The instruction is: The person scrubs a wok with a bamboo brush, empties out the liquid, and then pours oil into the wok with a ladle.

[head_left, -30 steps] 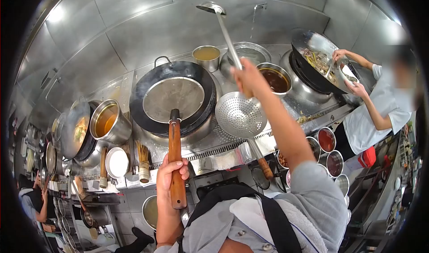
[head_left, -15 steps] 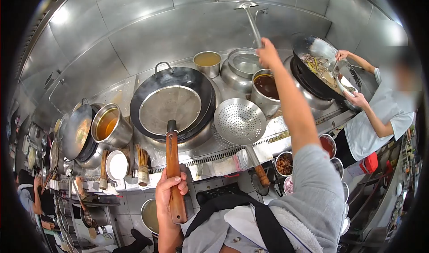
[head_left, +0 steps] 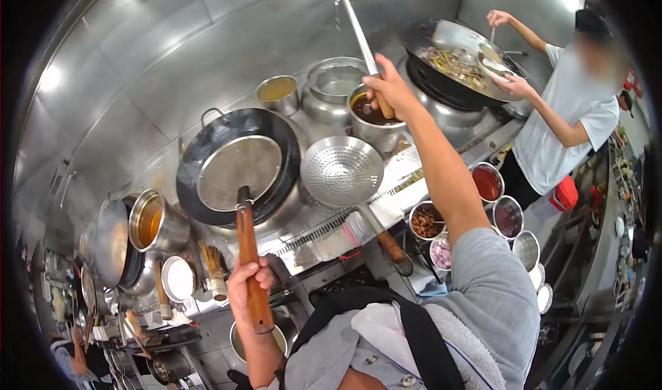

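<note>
My left hand [head_left: 249,280] is closed around the wooden handle of a round fine-mesh strainer [head_left: 241,173]. The strainer's disc lies over a black wok [head_left: 189,173] on the range. My right hand [head_left: 392,90] grips the wooden end of a long-handled metal ladle [head_left: 357,28], raised toward the back wall. The ladle's head is partly cut off by the top edge, and drops fall below it. Beneath my right hand stands a pot of dark brown liquid [head_left: 376,131]. A perforated skimmer [head_left: 341,171] with a wooden handle rests between the wok and the counter's front edge.
At right, a co-worker [head_left: 569,114] holds a white dish over a large wok of food [head_left: 458,69]. A pot of orange liquid [head_left: 165,224] and bamboo brushes [head_left: 212,266] stand left. Ingredient containers, including one of red sauce [head_left: 487,183], line the right front.
My view has turned, shifting the stove leftward. My right hand has drawn the ladle nearer, its handle end now above the brown liquid. The strainer stays over the wok. The co-worker's upper hand has lifted.
</note>
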Motion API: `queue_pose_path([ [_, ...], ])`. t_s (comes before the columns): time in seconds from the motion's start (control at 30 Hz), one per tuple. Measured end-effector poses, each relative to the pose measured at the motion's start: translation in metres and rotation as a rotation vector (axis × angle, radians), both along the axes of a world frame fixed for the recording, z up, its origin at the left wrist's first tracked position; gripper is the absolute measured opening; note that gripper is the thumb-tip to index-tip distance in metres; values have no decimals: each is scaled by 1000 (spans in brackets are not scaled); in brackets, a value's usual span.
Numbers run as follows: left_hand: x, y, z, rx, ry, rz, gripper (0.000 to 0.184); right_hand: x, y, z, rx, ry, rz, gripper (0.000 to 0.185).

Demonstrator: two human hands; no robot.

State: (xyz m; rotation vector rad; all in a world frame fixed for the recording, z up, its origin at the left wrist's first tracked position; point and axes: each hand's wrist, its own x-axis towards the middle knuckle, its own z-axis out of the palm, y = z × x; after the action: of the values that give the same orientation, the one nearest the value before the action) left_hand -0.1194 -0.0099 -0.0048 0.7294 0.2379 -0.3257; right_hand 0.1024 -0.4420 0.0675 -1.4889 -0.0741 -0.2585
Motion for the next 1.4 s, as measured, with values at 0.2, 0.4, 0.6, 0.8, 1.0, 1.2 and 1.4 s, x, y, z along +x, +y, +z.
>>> queue_pose_path([
  [0.2,-5,-6,-2,-27,-54,20,39,48,45,-9,-3,-43,-56,69],
  [0.4,-21,-11,6,15,-65,73,41,189,17,42,-713,-1,-530,42],
  [0.6,-22,-11,8,18,-92,69,40,107,46,26,126,3,-168,48],
  [0.8,-8,-4,1,2,-59,72,42,-52,53,-56,47,166,25,48],
  [1.0,2,10,-15,-62,-65,-5,36,-148,-8,-83,-48,316,-102,50],
  [1.2,4,10,-20,-47,-57,15,32,-168,-20,-94,-290,423,-264,49],
  [1.4,9,12,-22,-99,-61,-8,29,-142,-28,-71,779,627,32,12],
])
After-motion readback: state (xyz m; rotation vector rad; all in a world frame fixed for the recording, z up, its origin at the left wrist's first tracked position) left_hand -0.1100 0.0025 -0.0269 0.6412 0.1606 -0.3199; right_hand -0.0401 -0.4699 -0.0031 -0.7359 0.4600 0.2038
